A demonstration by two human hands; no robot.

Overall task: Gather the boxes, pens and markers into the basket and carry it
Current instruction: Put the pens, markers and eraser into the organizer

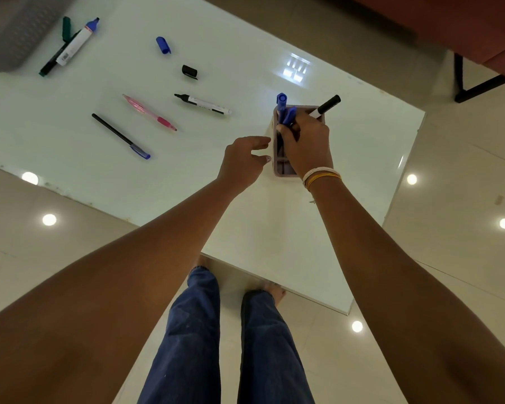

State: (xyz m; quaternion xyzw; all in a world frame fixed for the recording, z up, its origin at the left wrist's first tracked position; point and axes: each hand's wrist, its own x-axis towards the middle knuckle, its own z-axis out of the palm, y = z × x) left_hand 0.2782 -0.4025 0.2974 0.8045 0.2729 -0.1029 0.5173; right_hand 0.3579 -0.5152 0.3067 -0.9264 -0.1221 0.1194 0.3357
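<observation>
Meanwhile, the right hand (305, 141) clutched blue pens (283, 110) and a black marker (325, 105) over the holder (283, 167); at its nine o'clock, the left hand (241, 161) hovered, fingers spread.

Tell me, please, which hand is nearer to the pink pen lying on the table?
The left hand. It hovers to the right of the pink pen, beside the small box; the right hand is farther right, over that box, holding markers.

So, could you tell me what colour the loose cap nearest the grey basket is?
Blue cap, head view.
</observation>
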